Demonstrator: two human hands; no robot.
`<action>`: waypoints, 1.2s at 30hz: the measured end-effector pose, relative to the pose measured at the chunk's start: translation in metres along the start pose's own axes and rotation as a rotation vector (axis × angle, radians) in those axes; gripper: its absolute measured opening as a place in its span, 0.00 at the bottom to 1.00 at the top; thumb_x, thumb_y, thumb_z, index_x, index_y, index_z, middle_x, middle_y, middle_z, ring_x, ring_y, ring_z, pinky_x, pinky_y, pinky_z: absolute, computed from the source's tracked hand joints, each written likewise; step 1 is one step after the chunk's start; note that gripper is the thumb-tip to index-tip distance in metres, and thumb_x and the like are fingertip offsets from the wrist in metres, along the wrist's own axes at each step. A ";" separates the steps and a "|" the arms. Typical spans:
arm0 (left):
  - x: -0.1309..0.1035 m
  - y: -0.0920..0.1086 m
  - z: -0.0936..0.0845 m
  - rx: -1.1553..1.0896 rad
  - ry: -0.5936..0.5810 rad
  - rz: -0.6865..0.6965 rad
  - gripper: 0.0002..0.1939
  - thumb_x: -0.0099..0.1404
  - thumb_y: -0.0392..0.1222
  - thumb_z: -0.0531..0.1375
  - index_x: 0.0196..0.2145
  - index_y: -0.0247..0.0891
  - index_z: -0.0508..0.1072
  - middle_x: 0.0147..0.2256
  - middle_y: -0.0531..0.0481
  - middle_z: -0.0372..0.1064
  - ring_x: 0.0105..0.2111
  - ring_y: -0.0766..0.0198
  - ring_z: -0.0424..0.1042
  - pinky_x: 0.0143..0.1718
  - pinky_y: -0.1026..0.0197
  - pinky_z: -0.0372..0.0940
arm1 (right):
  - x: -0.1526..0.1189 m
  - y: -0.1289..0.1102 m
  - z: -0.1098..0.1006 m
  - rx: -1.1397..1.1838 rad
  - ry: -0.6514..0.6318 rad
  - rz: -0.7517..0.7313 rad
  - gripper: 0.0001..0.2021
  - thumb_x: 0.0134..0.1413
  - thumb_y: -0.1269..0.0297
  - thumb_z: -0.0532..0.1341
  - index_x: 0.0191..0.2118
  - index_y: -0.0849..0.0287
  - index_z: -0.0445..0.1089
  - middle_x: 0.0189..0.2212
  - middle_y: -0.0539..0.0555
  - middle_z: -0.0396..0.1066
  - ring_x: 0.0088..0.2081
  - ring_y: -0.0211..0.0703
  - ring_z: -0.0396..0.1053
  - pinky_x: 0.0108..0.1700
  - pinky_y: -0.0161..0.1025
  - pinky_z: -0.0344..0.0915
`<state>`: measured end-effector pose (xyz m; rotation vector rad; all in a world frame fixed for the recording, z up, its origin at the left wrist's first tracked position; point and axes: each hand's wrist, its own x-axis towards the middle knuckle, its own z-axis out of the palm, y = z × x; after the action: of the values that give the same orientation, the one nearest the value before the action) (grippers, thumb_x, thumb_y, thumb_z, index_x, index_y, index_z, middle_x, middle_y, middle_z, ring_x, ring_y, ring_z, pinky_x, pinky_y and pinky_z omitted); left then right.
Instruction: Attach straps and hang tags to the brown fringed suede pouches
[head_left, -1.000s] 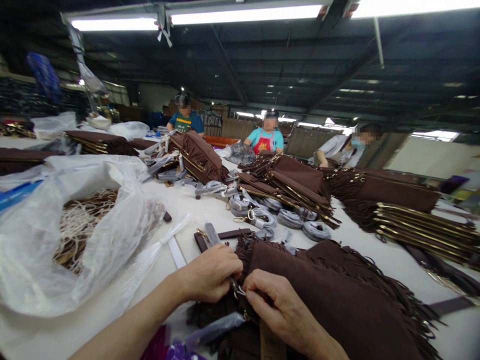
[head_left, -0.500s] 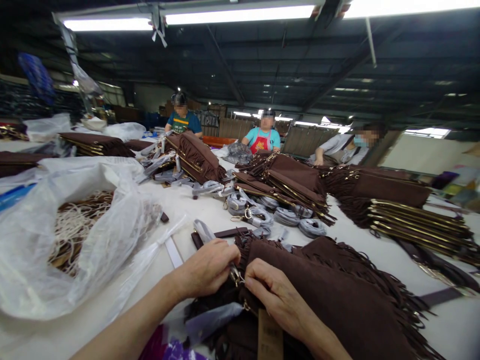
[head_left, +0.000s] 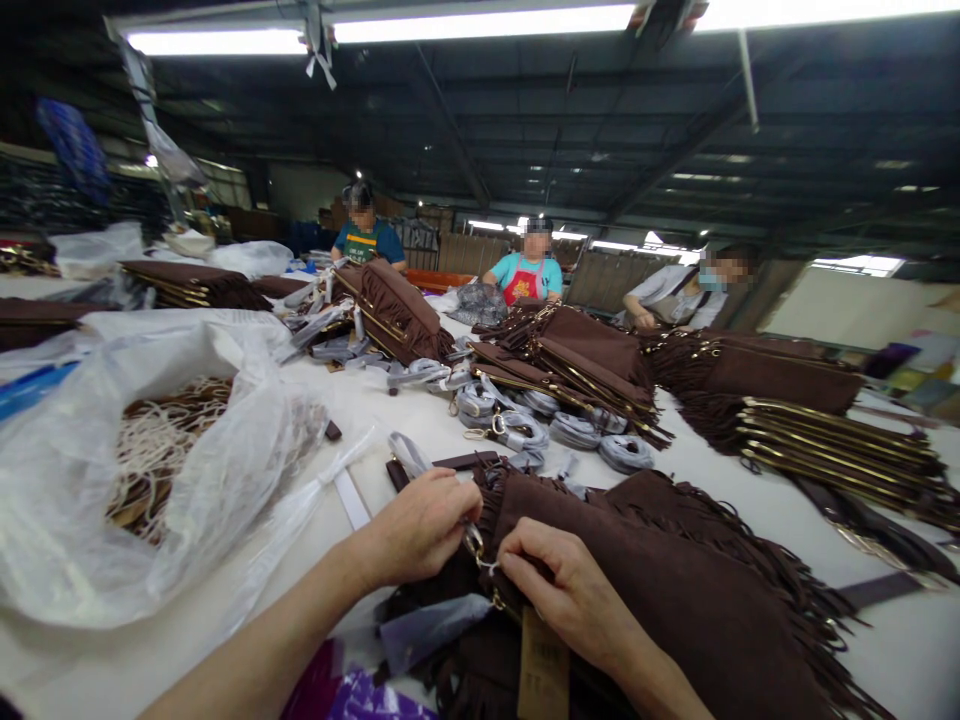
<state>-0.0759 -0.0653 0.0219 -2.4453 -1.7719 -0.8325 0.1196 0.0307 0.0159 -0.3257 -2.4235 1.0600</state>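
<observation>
A dark brown fringed bag [head_left: 667, 580] lies in front of me, its fringe along the far and right sides. My left hand [head_left: 420, 525] is closed at the bag's near left corner, pinching a metal snap clasp [head_left: 474, 543] that shows just below its fingertips. Just right of the clasp, my right hand [head_left: 566, 585] pinches a thin white string [head_left: 490, 566] between thumb and forefinger. A brown cardboard tag [head_left: 544, 665] hangs below my right hand. Under my left wrist, a plastic-wrapped strip [head_left: 431, 630] lies beside the bag.
On the left stands an open white plastic bag [head_left: 45, 520] of stringed tags. Coiled wrapped straps [head_left: 574, 432] and stacked brown bags [head_left: 600, 350] lie beyond my hands. More gold-zipped bags [head_left: 832, 450] are piled at right. Several people stand across the table.
My right hand has shifted slightly right, away from the clasp, and more of the white string shows. The left hand keeps its pinch almost in place.
</observation>
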 end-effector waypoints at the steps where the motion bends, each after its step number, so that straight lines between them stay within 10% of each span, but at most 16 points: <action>1: 0.000 0.000 0.000 -0.001 0.002 0.000 0.10 0.58 0.27 0.50 0.33 0.41 0.58 0.31 0.53 0.65 0.33 0.63 0.64 0.49 0.57 0.59 | -0.001 -0.002 -0.003 0.022 0.002 -0.003 0.12 0.61 0.66 0.54 0.25 0.56 0.62 0.26 0.48 0.65 0.29 0.40 0.63 0.32 0.35 0.57; 5: 0.000 -0.001 0.001 0.006 0.000 0.000 0.11 0.56 0.26 0.50 0.33 0.41 0.58 0.30 0.53 0.65 0.32 0.63 0.64 0.48 0.58 0.60 | -0.004 -0.007 -0.011 0.114 -0.070 0.026 0.12 0.62 0.64 0.52 0.26 0.56 0.58 0.39 0.53 0.67 0.40 0.44 0.65 0.41 0.37 0.59; 12: 0.001 0.000 0.000 0.038 -0.026 -0.035 0.12 0.55 0.26 0.50 0.32 0.41 0.57 0.31 0.53 0.65 0.34 0.62 0.64 0.49 0.58 0.60 | -0.008 0.001 -0.010 0.117 -0.007 0.119 0.17 0.66 0.57 0.50 0.25 0.55 0.57 0.20 0.44 0.55 0.24 0.38 0.55 0.27 0.35 0.52; 18: 0.000 0.000 0.000 0.028 -0.025 -0.031 0.13 0.53 0.26 0.51 0.33 0.42 0.57 0.31 0.53 0.65 0.34 0.61 0.64 0.48 0.57 0.61 | -0.006 -0.002 -0.008 0.187 -0.097 0.064 0.16 0.66 0.56 0.51 0.31 0.57 0.68 0.30 0.50 0.69 0.33 0.43 0.66 0.37 0.37 0.60; 26: 0.000 -0.002 0.002 0.025 -0.004 -0.029 0.12 0.54 0.25 0.51 0.33 0.41 0.58 0.31 0.52 0.65 0.34 0.61 0.64 0.44 0.58 0.61 | -0.004 0.009 0.001 0.017 0.262 0.116 0.12 0.65 0.58 0.51 0.33 0.56 0.65 0.46 0.57 0.70 0.47 0.51 0.66 0.50 0.41 0.59; 36: -0.001 -0.002 0.000 0.027 -0.002 -0.033 0.11 0.55 0.26 0.51 0.33 0.41 0.57 0.31 0.52 0.65 0.34 0.61 0.64 0.45 0.59 0.61 | -0.003 0.004 0.004 -0.133 0.073 -0.084 0.10 0.64 0.69 0.56 0.31 0.57 0.70 0.28 0.50 0.66 0.31 0.41 0.66 0.34 0.36 0.60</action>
<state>-0.0773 -0.0654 0.0207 -2.4081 -1.8162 -0.8032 0.1206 0.0295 0.0096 -0.2982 -2.4252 0.8385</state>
